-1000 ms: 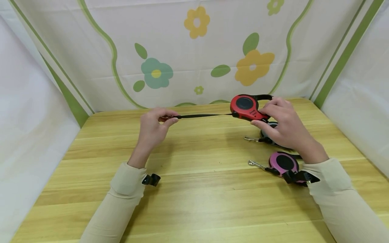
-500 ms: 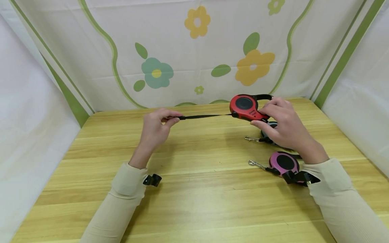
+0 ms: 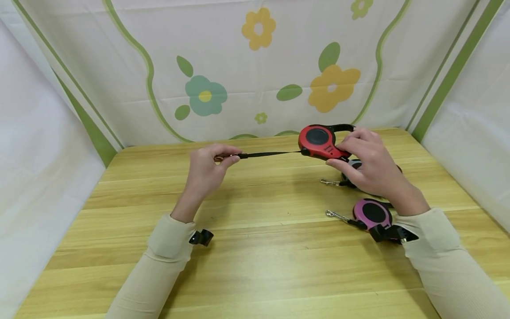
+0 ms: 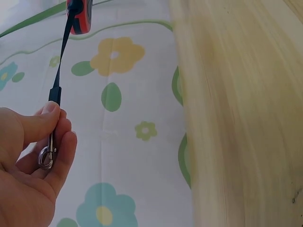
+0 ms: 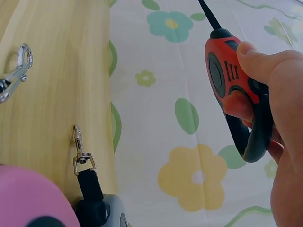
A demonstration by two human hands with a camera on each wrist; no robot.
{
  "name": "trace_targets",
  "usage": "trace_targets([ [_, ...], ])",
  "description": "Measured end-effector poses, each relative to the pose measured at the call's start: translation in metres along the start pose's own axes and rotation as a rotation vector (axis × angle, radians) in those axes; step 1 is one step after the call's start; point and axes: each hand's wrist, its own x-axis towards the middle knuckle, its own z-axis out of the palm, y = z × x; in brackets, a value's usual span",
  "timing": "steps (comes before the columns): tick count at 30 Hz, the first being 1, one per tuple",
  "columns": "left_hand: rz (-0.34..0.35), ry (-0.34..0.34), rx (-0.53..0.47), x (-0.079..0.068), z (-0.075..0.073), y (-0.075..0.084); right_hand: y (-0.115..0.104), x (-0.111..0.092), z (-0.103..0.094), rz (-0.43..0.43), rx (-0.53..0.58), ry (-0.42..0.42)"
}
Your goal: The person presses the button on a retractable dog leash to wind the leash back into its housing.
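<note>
My right hand point(image 3: 368, 161) grips a red and black retractable dog leash point(image 3: 317, 138) by its handle, above the table. In the right wrist view the thumb lies along the red casing point(image 5: 220, 52) and fingers curl round the handle. A black strap point(image 3: 272, 153) runs out of the casing to the left, nearly level. At its far end my left hand point(image 3: 207, 170) pinches the metal snap hook point(image 4: 47, 156) between thumb and fingers. Below the right hand, a grey retractable leash point(image 3: 350, 175) lies partly hidden. Nearer, a pink retractable leash point(image 3: 372, 212) lies partly behind the right wrist's camera.
The wooden table point(image 3: 255, 261) carries both lying leashes on its right side, their snap hooks pointing left. A white cloth with printed flowers point(image 3: 259, 71) hangs behind the table, and pale cloth walls point(image 3: 470, 88) stand at both sides.
My left hand has moved slightly right with the snap hook, and the red casing slightly left. The strap between them is shorter. The lying leashes stay put.
</note>
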Motion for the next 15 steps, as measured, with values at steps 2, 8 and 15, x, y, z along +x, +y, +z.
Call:
trace_targets([
  [2, 0.000, 0.000, -0.003, -0.0004, 0.0005, 0.0006, -0.0009, 0.0006, 0.0003, -0.004, 0.005, 0.000],
  [8, 0.018, 0.002, -0.021, -0.0014, 0.0028, 0.0014, -0.0026, 0.0021, 0.0013, -0.021, 0.008, 0.005],
  [15, 0.042, 0.006, -0.037, -0.0027, 0.0051, 0.0040, -0.0030, 0.0023, 0.0022, -0.044, 0.007, -0.002],
])
